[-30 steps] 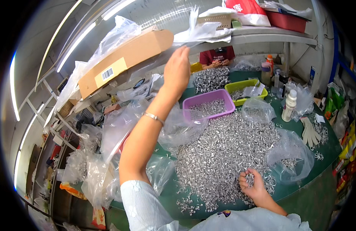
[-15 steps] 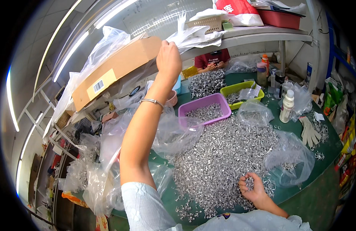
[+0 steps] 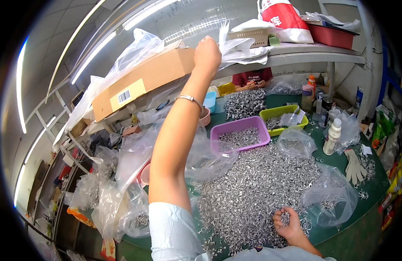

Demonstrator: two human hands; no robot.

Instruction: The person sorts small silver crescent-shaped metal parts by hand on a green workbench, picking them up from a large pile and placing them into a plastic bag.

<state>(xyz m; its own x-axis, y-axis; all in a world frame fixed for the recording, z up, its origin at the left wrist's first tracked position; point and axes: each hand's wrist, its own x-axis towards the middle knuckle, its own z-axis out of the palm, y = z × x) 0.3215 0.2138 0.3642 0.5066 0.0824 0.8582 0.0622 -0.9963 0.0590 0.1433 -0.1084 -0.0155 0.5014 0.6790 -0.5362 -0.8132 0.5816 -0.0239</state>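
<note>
Left hand (image 3: pixel 208 54): raised at the far shelf (image 3: pixel 296 60), fingers curled, between a flat-sided cardboard box (image 3: pixel 144 82) and crumpled white plastic sheets (image 3: pixel 245 51); cannot tell whether it is clamped on anything. Right hand (image 3: pixel 289 226): at the near right of the pile (image 3: pixel 253 187), fingers bent in around a few metal rings (image 3: pixel 285 219). Pile: loose, shiny, curved metal pieces, mounded mid-table. Far side: purple plastic tub (image 3: pixel 249 146), rounded corners, more pieces inside. Right: thin, wrinkled clear bag (image 3: pixel 335 200); beyond it, limp fabric glove (image 3: pixel 354 168).
</note>
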